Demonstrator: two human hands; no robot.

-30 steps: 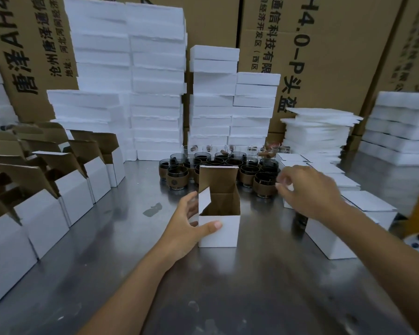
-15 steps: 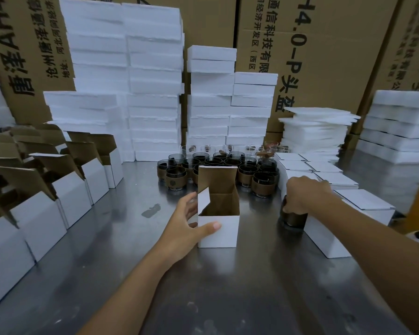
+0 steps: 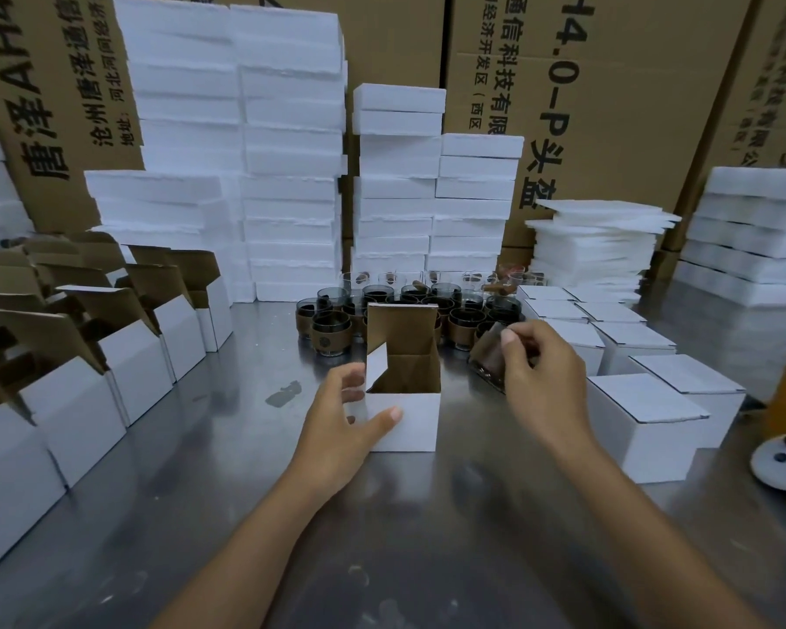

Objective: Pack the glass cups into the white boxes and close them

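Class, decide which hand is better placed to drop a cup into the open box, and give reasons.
Right. The right hand grips a tilted cup beside the open box; the left hand holds that box.

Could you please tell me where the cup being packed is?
The cup is right of centre in the head view, gripped tilted by the right hand, just right of the open box the left hand holds, in front of the other cups.
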